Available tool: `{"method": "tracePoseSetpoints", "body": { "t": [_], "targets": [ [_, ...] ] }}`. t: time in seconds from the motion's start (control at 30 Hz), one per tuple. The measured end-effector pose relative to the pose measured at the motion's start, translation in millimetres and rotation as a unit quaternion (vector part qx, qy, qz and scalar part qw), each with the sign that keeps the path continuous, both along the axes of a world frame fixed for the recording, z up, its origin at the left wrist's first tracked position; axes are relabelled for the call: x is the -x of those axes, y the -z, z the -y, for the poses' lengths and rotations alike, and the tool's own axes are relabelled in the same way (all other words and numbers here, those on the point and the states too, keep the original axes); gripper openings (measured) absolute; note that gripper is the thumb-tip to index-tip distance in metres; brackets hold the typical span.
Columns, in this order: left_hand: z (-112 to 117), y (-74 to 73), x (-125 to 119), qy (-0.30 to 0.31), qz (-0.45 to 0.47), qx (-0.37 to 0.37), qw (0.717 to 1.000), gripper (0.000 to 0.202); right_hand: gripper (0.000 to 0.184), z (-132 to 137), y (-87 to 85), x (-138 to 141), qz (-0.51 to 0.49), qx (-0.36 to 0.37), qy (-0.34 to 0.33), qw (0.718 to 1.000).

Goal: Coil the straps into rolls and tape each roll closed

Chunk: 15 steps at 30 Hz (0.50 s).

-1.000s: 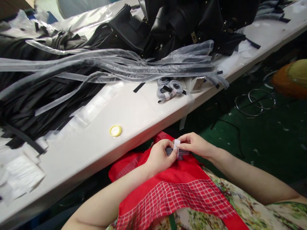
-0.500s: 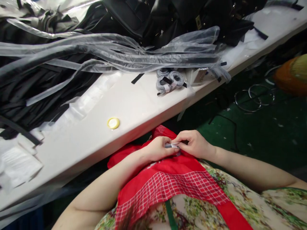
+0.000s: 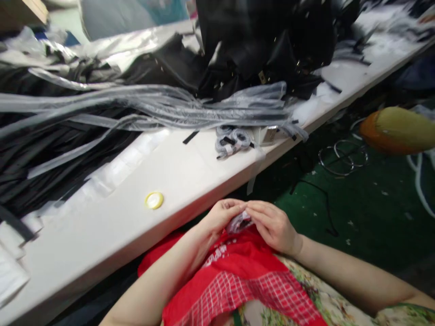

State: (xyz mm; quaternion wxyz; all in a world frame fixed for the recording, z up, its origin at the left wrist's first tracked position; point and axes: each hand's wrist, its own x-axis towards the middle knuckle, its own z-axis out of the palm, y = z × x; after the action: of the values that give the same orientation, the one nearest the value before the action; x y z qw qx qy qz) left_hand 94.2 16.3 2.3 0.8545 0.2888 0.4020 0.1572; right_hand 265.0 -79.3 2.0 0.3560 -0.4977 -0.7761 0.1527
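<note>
Just above my red apron, my left hand and my right hand meet at the fingertips. Between them is a small plastic-wrapped coil, greyish with a bit of white on it. My left hand is closed on the coil from the left; the fingers of my right hand press together against its right side. Part of the coil is hidden by my fingers. On the white table in front lie similar rolled coils with black ends, and a yellow roll of tape.
Long plastic-sleeved black straps run across the white table. Black bags are heaped at the back. White paper pieces lie at left. On the green floor are metal rings; an orange and yellow object is beside them.
My view has tilted up, so the table sits lower in it. My right hand's fingers have gone from a pinch on a white strip to lying over the coil, which is turned more upward.
</note>
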Motion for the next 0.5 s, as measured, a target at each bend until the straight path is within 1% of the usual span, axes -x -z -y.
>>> {"method": "tracePoseSetpoints", "body": {
  "t": [0.07,0.1,0.13,0.2,0.23,0.27,0.3,0.33,0.4,0.43,0.5],
  "targets": [
    [-7.8,0.8,0.8,-0.018,-0.009,-0.028,0.999,0.046,0.042,-12.3,-6.7,-12.7,-0.002,-0.031,0.026,0.999],
    [-12.8,2.6,1.7,-0.021,-0.013,-0.037,0.999,0.047,0.037,-23.2,-10.5,-24.2,-0.003,-0.050,0.061,0.997],
    [-18.2,4.7,2.6,-0.024,-0.013,-0.046,0.999,0.048,0.032,-36.9,-15.2,-39.2,-0.003,-0.073,0.113,0.991],
    [-27.1,7.7,4.0,-0.025,-0.001,-0.063,0.998,0.051,0.023,-70.4,-27.7,-76.2,-0.002,-0.111,0.234,0.966],
    [-29.7,7.9,4.4,-0.027,0.007,-0.072,0.997,0.051,0.023,-88.7,-34.1,-96.0,0.007,-0.111,0.282,0.953],
    [-30.9,7.3,4.8,-0.030,0.015,-0.080,0.996,0.051,0.026,-107.4,-39.2,-115.0,0.028,-0.081,0.317,0.944],
    [-31.0,6.0,5.1,-0.034,0.020,-0.086,0.995,0.050,0.030,-126.0,-42.2,-132.0,0.059,-0.028,0.339,0.939],
    [-30.5,4.5,5.3,-0.039,0.024,-0.091,0.995,0.050,0.035,-144.2,-42.9,-146.2,0.094,0.038,0.349,0.932],
    [-28.8,2.4,5.4,-0.045,0.017,-0.088,0.995,0.051,0.042,-177.9,-38.6,-165.2,0.151,0.157,0.345,0.913],
    [-28.1,2.2,5.4,-0.046,0.011,-0.085,0.995,0.052,0.043,-193.1,-35.1,-170.4,0.167,0.193,0.336,0.907],
    [-26.7,3.7,5.5,-0.054,0.001,-0.085,0.995,0.053,0.042,-220.0,-29.3,-174.7,0.182,0.218,0.309,0.908]
  ]
}}
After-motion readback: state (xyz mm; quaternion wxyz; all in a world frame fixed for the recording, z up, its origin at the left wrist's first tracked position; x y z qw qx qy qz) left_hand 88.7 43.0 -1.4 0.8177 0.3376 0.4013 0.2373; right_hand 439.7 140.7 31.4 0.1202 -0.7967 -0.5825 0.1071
